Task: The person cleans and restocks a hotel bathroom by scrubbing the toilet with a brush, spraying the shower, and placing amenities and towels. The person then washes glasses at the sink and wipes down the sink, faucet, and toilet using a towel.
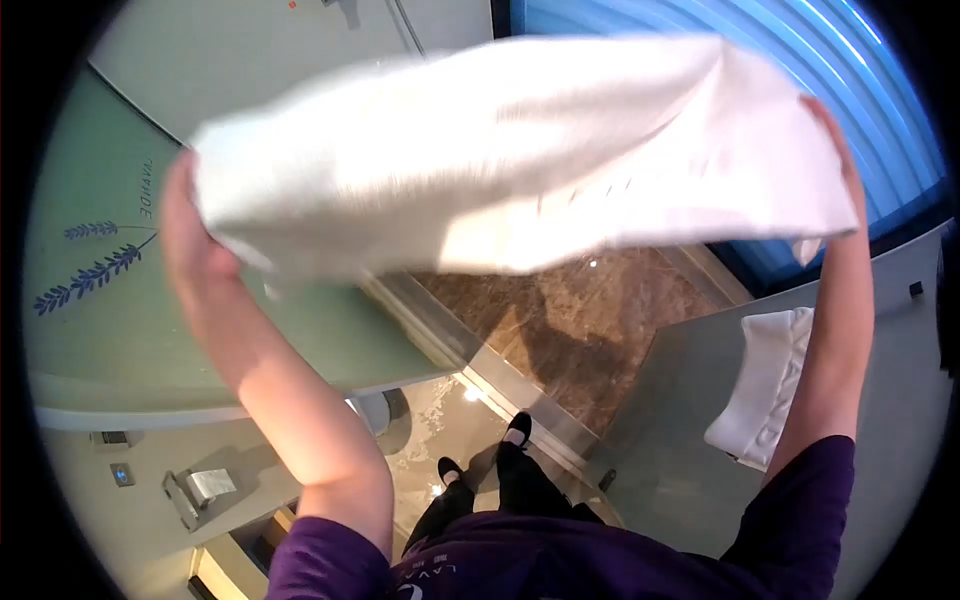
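A large white cloth (520, 150), blurred by motion, is stretched in the air between my two raised hands. At its left end my left hand (195, 225) grips the edge, the fingers partly hidden behind the cloth. My right hand (832, 135) holds the upper right corner, with its fingers wrapped round the edge. The cloth's lower right corner hangs beside my right forearm.
Left stands a green glass panel (300, 330) with lavender drawings. A folded white towel (760, 380) hangs on the grey panel (680, 400) at right. Blue ribbed surface (840, 90) upper right; brown floor (560, 330) ahead; paper roll (212, 485) lower left.
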`<state>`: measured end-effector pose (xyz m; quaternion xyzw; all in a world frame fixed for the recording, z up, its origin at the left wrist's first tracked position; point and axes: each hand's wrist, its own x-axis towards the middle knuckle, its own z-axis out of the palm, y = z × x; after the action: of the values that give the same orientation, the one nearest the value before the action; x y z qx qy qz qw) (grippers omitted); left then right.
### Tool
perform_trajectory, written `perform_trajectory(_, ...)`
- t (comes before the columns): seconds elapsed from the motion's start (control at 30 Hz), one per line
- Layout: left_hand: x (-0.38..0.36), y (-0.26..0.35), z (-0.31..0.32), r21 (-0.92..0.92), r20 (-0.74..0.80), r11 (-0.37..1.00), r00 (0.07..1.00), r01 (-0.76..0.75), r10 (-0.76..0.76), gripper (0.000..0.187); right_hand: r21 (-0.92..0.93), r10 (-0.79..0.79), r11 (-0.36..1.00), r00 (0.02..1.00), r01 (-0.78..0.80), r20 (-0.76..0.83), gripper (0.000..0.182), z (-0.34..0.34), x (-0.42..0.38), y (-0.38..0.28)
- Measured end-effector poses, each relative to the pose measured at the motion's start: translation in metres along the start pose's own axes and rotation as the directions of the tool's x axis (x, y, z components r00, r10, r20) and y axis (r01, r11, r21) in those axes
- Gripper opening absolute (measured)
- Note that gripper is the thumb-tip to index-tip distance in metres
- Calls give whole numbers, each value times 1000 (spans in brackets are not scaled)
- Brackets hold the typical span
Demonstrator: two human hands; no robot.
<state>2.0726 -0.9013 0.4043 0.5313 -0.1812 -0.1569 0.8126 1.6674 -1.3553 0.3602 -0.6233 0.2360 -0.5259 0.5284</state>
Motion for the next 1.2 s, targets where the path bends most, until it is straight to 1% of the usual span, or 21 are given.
perform_trajectory(0.03,-13,-26,-9,-9,-103,996,991,86,-86,36,29,390,920,921,-390,8,42,-30,8,21)
perform_trajectory(0.07,-27,-59,-16,-27,-206,985,964,170,-171,37,-194,806,587,589,-786,57,47,-33,20,28)
perform_trajectory(0.1,-38,-94,-31,5,-258,971,938,241,-231,42,-590,721,573,692,-569,32,54,-42,16,58)
perform_trajectory(0.17,-62,-183,-65,239,-429,914,880,328,-204,53,-676,604,540,790,-502,-104,51,-77,-1,156)
perform_trajectory(0.2,-81,-232,-83,402,-515,834,846,377,-134,55,-625,711,548,703,-556,-2,55,-84,-14,183)
perform_trajectory(0.23,-104,-259,-87,572,-495,683,855,453,-153,58,-825,643,406,765,-393,-48,55,-90,-30,211)
perform_trajectory(0.27,-121,-322,-124,850,-454,274,889,450,-54,59,-973,435,159,897,-169,-84,51,-125,-41,282)
perform_trajectory(0.3,-152,-359,-148,885,-392,195,902,423,-180,61,-937,419,-66,843,-342,-337,41,-64,-84,227)
perform_trajectory(0.33,-194,-382,-160,920,-364,47,891,390,-270,63,-929,308,-292,897,-227,-317,32,-63,-113,248)
perform_trajectory(0.37,-228,-423,-204,951,-260,43,868,305,-423,57,-939,313,-301,913,-167,-263,26,-75,-133,272)
perform_trajectory(0.43,-276,-399,-188,961,-249,-128,575,243,-779,44,-957,422,-237,870,-165,-254,27,-75,-174,289)
perform_trajectory(0.57,-331,-352,-175,996,25,56,360,75,-933,39,-951,633,-179,710,-252,-308,28,-68,-260,283)
perform_trajectory(0.6,-335,-333,-173,994,45,77,341,81,-939,38,-929,663,-171,660,-327,-354,29,-64,-286,275)
perform_trajectory(0.73,-384,-318,-253,637,60,416,497,648,-866,30,-935,772,-38,584,-351,-251,20,-93,-422,326)
perform_trajectory(0.8,-405,-276,-283,545,-17,447,542,709,-840,32,-923,811,-63,520,-380,-269,20,-111,-517,390)
perform_trajectory(0.87,-440,-234,-318,508,-202,356,510,784,-836,33,-884,850,101,501,-457,-162,17,-53,-569,338)
perform_trajectory(0.9,-462,-218,-340,450,-238,369,508,813,-828,33,-878,919,90,379,-471,-109,18,-55,-616,374)
perform_trajectory(0.97,-518,-190,-389,370,-337,352,477,860,-811,32,-690,993,64,112,-721,-25,20,21,-645,317)
perform_trajectory(1.03,-578,-161,-431,269,-479,300,397,915,-783,28,-753,998,-55,-38,-655,-41,23,114,-647,236)
perform_trajectory(1.13,-672,-135,-493,48,-644,363,307,931,-701,26,-791,986,101,-45,-604,160,25,202,-677,211)
perform_trajectory(1.2,-744,-131,-533,48,-723,527,394,848,-568,31,-678,930,273,7,-682,368,23,251,-689,195)
